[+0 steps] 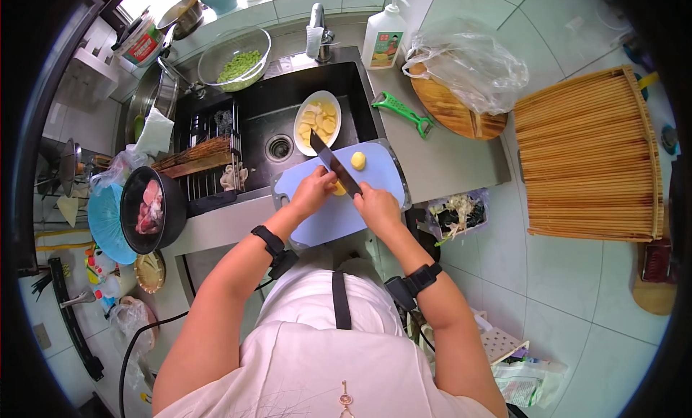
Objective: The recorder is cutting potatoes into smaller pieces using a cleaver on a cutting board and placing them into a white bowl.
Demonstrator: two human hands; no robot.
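Observation:
My right hand (pixel 377 206) is closed around the handle of a kitchen knife (pixel 336 165), whose dark blade points up and left over a blue cutting board (pixel 330 226). Beside the blade, the fingers of my left hand (pixel 315 190) rest on a yellow piece, perhaps potato (pixel 340 189), partly hidden by the fingers and knife. A peeled, pale yellow potato (pixel 358 160) lies on the board to the right of the blade. Just beyond the board, a white oval bowl (pixel 297 127) in the sink holds yellow slices in liquid; the knife tip overlaps it in view.
The board lies over the near edge of a black sink (pixel 254 110). Right of the sink are a green peeler (pixel 403 111), a pump bottle (pixel 384 37) and a round wooden board (pixel 459 112) under a plastic bag. A black bowl of meat (pixel 175 212) stands at left.

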